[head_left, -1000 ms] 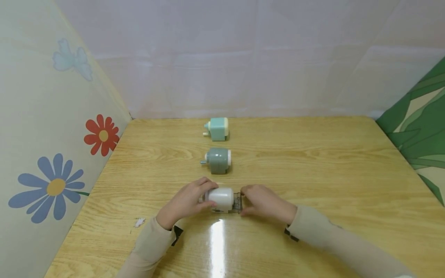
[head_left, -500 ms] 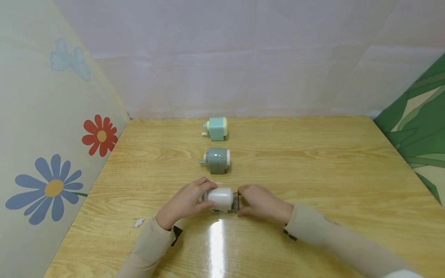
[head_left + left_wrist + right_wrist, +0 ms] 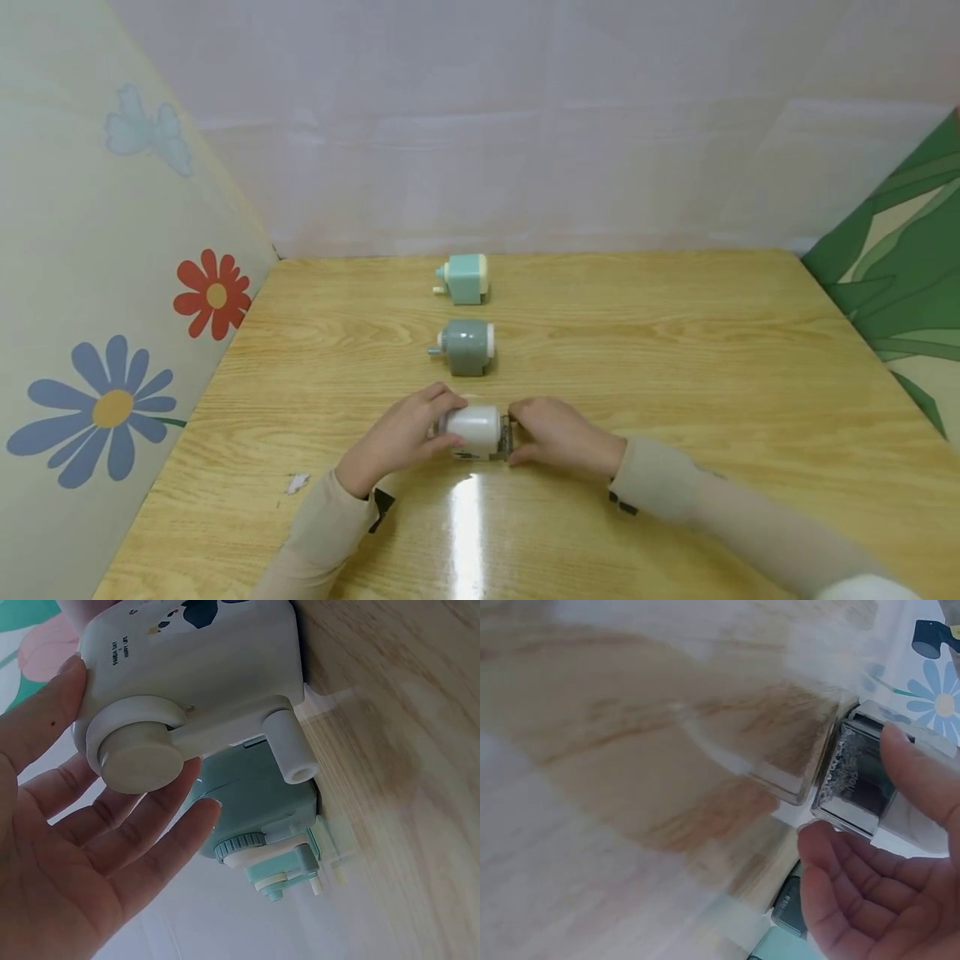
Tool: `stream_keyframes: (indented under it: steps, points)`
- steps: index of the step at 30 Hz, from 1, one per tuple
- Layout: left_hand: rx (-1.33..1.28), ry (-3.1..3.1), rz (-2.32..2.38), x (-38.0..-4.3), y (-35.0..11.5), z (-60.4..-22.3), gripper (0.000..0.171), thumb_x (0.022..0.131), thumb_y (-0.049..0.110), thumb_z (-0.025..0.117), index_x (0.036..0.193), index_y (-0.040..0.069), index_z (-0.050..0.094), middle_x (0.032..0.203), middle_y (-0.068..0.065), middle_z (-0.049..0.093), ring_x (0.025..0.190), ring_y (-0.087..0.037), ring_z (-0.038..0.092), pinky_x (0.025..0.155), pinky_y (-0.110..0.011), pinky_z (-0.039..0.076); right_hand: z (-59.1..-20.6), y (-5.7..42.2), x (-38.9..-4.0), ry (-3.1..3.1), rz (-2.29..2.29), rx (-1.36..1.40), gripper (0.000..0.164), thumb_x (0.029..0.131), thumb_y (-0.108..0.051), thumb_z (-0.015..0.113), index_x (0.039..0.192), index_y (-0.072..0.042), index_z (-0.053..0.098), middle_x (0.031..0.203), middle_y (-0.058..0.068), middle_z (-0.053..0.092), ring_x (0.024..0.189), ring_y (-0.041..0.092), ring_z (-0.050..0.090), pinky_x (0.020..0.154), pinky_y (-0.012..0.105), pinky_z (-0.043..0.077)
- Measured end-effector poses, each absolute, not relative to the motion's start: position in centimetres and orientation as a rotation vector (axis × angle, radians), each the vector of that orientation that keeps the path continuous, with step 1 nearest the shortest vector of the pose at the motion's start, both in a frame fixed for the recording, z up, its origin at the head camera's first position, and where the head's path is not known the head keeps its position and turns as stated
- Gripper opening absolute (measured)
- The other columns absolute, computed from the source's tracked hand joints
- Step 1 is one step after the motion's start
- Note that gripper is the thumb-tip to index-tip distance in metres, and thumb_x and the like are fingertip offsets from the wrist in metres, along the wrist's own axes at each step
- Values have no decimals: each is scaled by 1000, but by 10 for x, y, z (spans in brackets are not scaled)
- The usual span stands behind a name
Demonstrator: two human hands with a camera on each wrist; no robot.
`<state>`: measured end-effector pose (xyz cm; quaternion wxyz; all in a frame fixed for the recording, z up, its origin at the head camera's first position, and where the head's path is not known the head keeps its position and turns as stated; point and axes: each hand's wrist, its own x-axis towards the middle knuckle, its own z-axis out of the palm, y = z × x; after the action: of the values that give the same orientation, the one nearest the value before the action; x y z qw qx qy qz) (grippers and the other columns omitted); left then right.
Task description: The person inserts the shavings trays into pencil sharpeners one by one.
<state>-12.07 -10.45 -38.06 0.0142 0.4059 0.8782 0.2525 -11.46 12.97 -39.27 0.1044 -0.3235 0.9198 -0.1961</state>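
A white hand-crank pencil sharpener [image 3: 477,427] lies near the front of the table. My left hand [image 3: 401,433] grips its crank end, thumb on the near side and fingers over the far side. The crank handle [image 3: 289,746] shows below the printed body in the left wrist view. At the other end, my right hand [image 3: 562,433] pinches the clear shavings drawer [image 3: 855,776] between thumb and fingers. Dark shavings show inside this drawer, which juts a little from the body in the head view.
Behind the white sharpener stands a grey-green one [image 3: 467,347], and a teal one [image 3: 465,279] is farther back. A small white scrap [image 3: 297,482] lies at the left of the wooden table [image 3: 675,333]. Painted panels flank both sides.
My right hand has moved slightly left, and the shavings drawer has slid farther into the white pencil sharpener. The left hand keeps its grip.
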Motion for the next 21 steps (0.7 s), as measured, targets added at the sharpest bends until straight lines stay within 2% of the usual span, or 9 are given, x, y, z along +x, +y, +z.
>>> stream_keyframes:
  steps: [6,13,17,21]
  points:
    - [1305,2761,763,-119,-104,-380,41,78,23,71,110,1,59,101,-8,58,82,-17,57,69,-27,49,-395,126,-117,2698,-607,-941,40,67,-29,79,88,0,60,69,-1,54,57,7,43,50,20,39]
    - [1303,2768,761,-119,-102,-380,41,77,24,72,109,1,59,100,-8,58,81,-17,57,68,-26,49,-397,122,-118,2667,-665,-893,41,67,-27,79,92,0,61,73,-1,57,59,7,45,52,20,41]
    - [1301,2771,767,-119,-103,-380,40,77,23,72,109,1,59,99,-8,58,81,-17,57,68,-27,49,-397,119,-120,2649,-697,-885,38,67,-26,80,89,-3,60,69,-2,55,57,7,45,49,20,40]
    - [1297,2769,778,-119,-103,-379,39,78,21,72,108,0,60,98,-8,57,81,-17,57,69,-28,49,-396,115,-122,2635,-746,-912,38,65,-23,81,88,-3,60,73,0,59,59,7,48,51,20,42]
